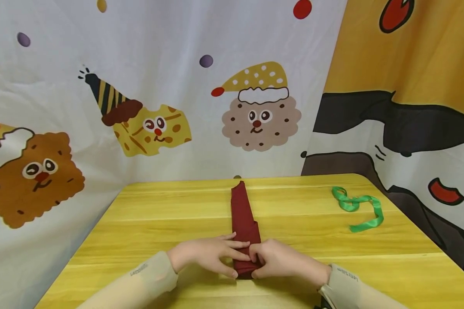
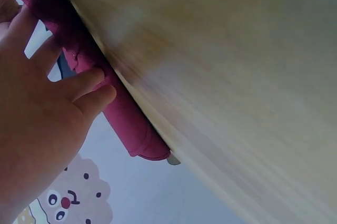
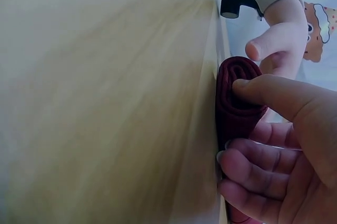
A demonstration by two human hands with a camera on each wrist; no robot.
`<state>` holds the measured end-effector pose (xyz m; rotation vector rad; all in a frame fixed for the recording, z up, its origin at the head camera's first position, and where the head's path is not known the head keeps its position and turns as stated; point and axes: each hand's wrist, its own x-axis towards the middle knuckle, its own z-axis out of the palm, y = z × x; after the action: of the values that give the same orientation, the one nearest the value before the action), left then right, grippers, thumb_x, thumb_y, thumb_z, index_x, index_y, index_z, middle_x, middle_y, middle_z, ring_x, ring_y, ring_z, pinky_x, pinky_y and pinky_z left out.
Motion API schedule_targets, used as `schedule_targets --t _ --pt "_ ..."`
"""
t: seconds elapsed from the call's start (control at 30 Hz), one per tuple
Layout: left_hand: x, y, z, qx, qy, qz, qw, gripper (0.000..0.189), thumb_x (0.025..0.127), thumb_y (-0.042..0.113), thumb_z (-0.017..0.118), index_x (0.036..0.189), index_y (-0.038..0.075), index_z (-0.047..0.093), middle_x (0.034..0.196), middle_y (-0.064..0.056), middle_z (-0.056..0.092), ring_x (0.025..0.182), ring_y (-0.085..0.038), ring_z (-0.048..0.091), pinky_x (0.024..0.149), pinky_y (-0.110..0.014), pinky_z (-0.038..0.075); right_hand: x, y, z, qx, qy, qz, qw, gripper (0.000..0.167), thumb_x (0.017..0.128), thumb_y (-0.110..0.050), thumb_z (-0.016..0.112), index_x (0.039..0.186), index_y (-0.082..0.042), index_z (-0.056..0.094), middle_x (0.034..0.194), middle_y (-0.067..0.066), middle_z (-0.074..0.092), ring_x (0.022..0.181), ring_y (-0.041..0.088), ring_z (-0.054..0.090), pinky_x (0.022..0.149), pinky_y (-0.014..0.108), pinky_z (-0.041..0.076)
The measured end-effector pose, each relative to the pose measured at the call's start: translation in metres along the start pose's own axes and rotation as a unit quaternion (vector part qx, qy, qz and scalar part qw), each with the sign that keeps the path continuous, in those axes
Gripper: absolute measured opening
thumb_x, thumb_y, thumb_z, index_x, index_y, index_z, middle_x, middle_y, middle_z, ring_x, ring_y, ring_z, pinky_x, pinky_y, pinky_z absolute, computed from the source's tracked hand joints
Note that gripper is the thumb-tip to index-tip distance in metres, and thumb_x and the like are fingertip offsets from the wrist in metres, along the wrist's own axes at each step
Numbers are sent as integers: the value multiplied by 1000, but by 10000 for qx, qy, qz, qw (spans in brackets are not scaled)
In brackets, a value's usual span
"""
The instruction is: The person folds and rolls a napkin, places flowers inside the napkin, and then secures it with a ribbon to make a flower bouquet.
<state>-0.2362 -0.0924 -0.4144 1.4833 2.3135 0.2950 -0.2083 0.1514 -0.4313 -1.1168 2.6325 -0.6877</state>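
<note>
A dark red cloth [image 1: 241, 210], folded into a long narrow strip, lies on the table pointing away from me. Its near end is rolled up, and the layered spiral of the roll [image 3: 231, 121] faces the right wrist camera. My left hand [image 1: 205, 255] rests its spread, fairly straight fingers on the cloth from the left. In the left wrist view, two of its fingertips touch the red fabric [image 2: 129, 121]. From the other side, my right hand [image 1: 280, 259] grips the roll, thumb pressed into the spiral end and bent fingers along its side.
A loosely curled green ribbon [image 1: 378, 211] lies toward the back right of the yellow wooden table [image 1: 158, 214]. Behind the table's far edge hangs a white curtain [image 1: 170, 51] printed with cartoon biscuits and cheese.
</note>
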Motion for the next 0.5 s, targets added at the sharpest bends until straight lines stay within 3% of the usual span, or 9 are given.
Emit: schedule_targets --t 0.27,0.37,0.5 --pt "3 -2 -4 -42 -69 134 9999 52 97 46 54 145 26 48 156 -2 28 142 -43 18 113 -52 19 -1 1 -6 71 -142 -108 9998 25 77 -32 80 85 -20 59 58 -16 48 49 -3 45 46 16 39" --pt "7 -2 -10 17 -186 204 9996 48 98 42 54 143 23 51 154 -5 33 142 -33 25 113 -47 21 -2 3 -11 99 -207 -227 9995 27 82 -40 76 89 -19 62 62 -17 50 52 -3 46 48 17 40" --pt "16 2 -29 -134 -373 52 9992 43 98 36 57 137 18 57 145 -4 47 133 -16 41 108 -34 32 -7 8 -24 98 -164 -395 9990 29 88 -45 69 93 -17 66 67 -18 53 56 -3 47 51 18 41"
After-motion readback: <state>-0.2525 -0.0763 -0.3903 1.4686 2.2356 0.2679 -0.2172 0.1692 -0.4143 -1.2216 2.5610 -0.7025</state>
